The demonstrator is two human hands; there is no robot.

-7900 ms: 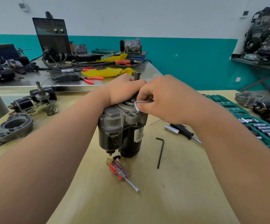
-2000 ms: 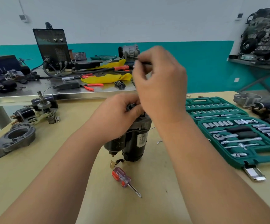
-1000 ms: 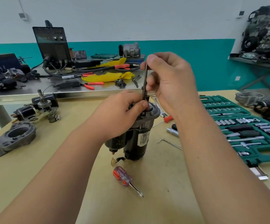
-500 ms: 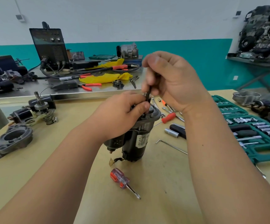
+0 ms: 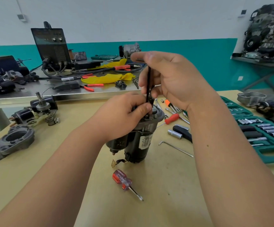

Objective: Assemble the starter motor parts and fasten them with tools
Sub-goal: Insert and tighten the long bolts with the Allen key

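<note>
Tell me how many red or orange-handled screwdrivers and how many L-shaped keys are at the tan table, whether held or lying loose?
Screwdrivers: 3 (clear-and-red screwdriver, red screwdriver, orange screwdriver)
L-shaped keys: 2 (black key gripped by the right hand, silver key lying loose)
Total: 5

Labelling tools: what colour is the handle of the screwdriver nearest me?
Screwdriver handle: clear and red; head view.
</note>
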